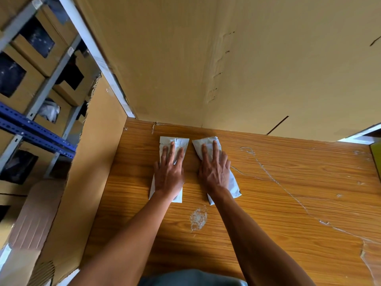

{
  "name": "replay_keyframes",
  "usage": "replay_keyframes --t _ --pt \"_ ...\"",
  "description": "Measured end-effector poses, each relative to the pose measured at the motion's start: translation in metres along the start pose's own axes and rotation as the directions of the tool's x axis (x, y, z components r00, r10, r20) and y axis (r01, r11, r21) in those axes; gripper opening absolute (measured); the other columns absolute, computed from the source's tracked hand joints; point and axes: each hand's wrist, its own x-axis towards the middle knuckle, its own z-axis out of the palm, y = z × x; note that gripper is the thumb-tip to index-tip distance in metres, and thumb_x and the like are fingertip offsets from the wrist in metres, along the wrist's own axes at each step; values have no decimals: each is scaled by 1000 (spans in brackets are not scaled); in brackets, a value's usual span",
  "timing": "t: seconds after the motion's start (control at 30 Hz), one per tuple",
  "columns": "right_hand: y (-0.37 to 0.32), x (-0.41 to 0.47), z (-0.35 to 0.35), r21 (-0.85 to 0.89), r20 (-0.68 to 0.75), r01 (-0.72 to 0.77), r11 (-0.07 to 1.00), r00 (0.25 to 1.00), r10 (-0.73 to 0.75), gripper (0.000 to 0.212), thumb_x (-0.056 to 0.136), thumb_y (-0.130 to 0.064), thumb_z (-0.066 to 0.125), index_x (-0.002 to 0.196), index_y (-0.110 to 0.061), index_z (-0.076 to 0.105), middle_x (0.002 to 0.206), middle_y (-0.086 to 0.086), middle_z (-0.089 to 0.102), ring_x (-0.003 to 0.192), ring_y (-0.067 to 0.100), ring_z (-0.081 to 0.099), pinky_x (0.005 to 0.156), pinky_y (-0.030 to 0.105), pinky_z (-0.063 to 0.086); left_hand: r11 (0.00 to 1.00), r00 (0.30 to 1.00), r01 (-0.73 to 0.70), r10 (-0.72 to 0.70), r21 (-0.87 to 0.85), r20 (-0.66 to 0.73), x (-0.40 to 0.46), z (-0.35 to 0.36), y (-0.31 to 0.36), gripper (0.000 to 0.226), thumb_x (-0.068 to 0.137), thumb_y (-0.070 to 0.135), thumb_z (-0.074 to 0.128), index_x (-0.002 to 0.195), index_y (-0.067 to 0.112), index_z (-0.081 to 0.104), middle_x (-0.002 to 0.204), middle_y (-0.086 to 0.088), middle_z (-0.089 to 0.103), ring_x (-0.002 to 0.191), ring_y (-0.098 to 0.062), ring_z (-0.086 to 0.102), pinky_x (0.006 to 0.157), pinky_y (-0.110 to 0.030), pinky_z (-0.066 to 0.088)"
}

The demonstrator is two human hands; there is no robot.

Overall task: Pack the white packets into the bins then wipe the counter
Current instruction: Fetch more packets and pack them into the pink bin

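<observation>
Two white packets lie side by side on our wooden table [288, 182]; our left hand [169, 174] presses flat on the left packet [174, 142], our right hand [214, 172] on the right packet [234, 183], fingers straight.

Under the left hand [169, 176] lies a flat white paper packet [174, 142], and under the right hand [214, 173] a second white packet [235, 185]. The wooden counter [288, 182] around both hands is orange-brown with straight grain lines and pale whitish scratches.
</observation>
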Motion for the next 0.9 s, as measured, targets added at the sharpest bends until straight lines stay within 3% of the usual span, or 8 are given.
replay_keyframes --t 0.1,0.23,0.37,0.43,0.67,0.9 --pt "5 -7 3 -4 86 15 1000 996 -15 75 98 -46 42 167 -31 19 176 11 4 147 50 29 108 57 38 999 996 31 -34 30 82 -7 -2 1 68 107 50 39 169 38 15 178 4 -11 164 -31 -2 119 -64 29" --pt "12 -20 7 -39 90 48 998 995 -44 78 97 -69 18 168 -38 8 177 8 -1 150 49 24 109 58 37 999 993 25 -31 49 117 -17 -5 -1 69 106 66 25 168 42 6 177 5 -17 163 -32 -11 122 -68 19" --pt "16 -24 7 -8 18 88 996 996 -88 75 98 -40 53 167 -33 24 174 11 17 138 47 40 101 56 45 999 994 -4 -1 47 109 -24 -2 -4 64 107 57 23 168 44 7 177 5 -16 163 -32 -8 121 -69 22" --pt "16 -24 7 -9 -3 92 996 996 -92 77 96 -29 61 166 -30 28 172 12 22 134 46 44 99 54 46 999 994 -13 10 32 104 -24 -2 -1 64 107 50 26 168 41 10 177 4 -13 164 -30 -6 121 -67 26" --pt "15 -20 4 -32 -4 113 993 994 -113 75 100 -25 57 167 -28 25 173 11 21 134 46 43 99 54 48 999 996 -48 48 -9 69 -17 1 0 74 105 20 52 169 29 18 178 -1 -9 164 -31 -4 118 -67 33" --pt "17 -21 -1 -33 -38 124 992 991 -125 71 103 -30 56 167 -27 26 173 13 23 135 48 45 99 53 50 997 997 -70 70 -18 20 -20 -2 2 77 103 15 57 169 27 19 178 -3 -6 164 -32 0 117 -66 37"
